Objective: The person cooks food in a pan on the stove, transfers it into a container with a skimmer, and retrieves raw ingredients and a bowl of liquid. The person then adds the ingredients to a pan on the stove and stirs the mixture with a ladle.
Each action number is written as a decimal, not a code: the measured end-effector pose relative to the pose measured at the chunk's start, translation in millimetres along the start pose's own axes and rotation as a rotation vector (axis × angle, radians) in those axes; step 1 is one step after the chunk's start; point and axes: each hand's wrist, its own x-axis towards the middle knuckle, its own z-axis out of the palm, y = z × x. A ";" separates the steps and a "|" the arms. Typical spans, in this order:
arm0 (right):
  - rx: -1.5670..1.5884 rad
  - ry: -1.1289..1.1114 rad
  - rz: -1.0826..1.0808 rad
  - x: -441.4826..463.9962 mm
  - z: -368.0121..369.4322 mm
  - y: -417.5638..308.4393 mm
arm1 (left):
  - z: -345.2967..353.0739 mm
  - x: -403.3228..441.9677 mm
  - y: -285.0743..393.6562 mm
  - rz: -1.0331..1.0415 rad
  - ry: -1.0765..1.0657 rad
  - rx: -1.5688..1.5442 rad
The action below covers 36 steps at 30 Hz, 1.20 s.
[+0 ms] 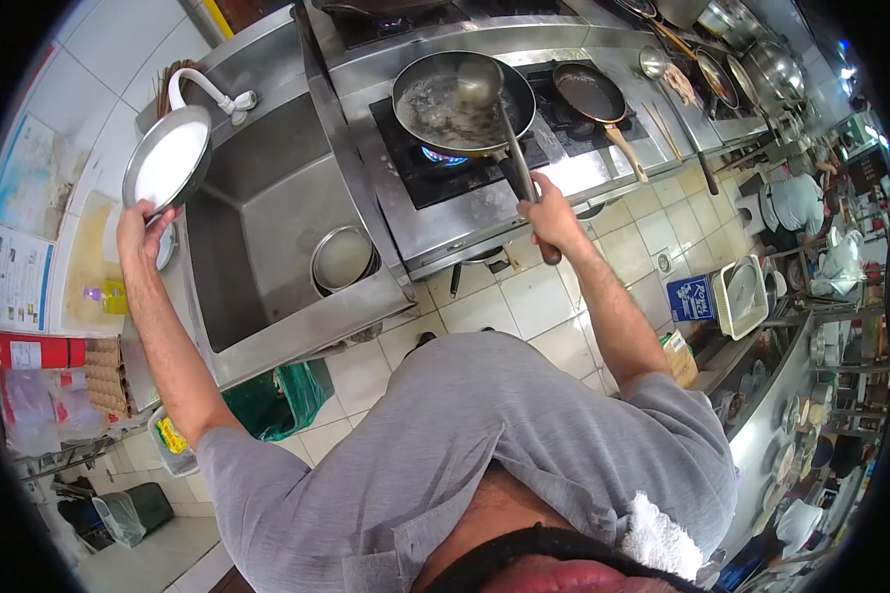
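Fingers, left hand: pinching metal bowl, far left, white contents unclear
Right hand: wrapped round ladle, scoop over frying pan
Blue box, right: "ROYAL", I think
Wall sheet, left: can't read it

On our steel worktop, a wide dark pan sits over a lit burner, a smaller pan rests to its right, and farther right we see thin sticks beside a long-handled ladle. Left of these we have a steel sink, with a round pot in its near right corner. Below us, the floor is pale square tile.
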 end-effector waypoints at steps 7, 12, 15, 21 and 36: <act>0.584 -0.204 0.197 -21.1 -20.7 -12.1 | 105.9 8.3 31.6 -0.020 -0.148 -0.043; 0.273 -0.111 0.089 12.7 -19.5 15.3 | 192.2 1.0 42.8 0.048 -0.278 -0.027; 0.005 0.026 0.045 -5.4 -2.6 7.3 | 230.1 5.7 40.9 0.010 -0.426 0.034; 0.641 -0.244 0.178 -12.9 -29.1 -0.6 | 292.8 -7.2 24.3 0.064 -0.433 0.117; 0.552 -0.199 0.157 -9.3 -14.5 -2.0 | 319.1 -7.3 6.3 0.140 -0.309 0.251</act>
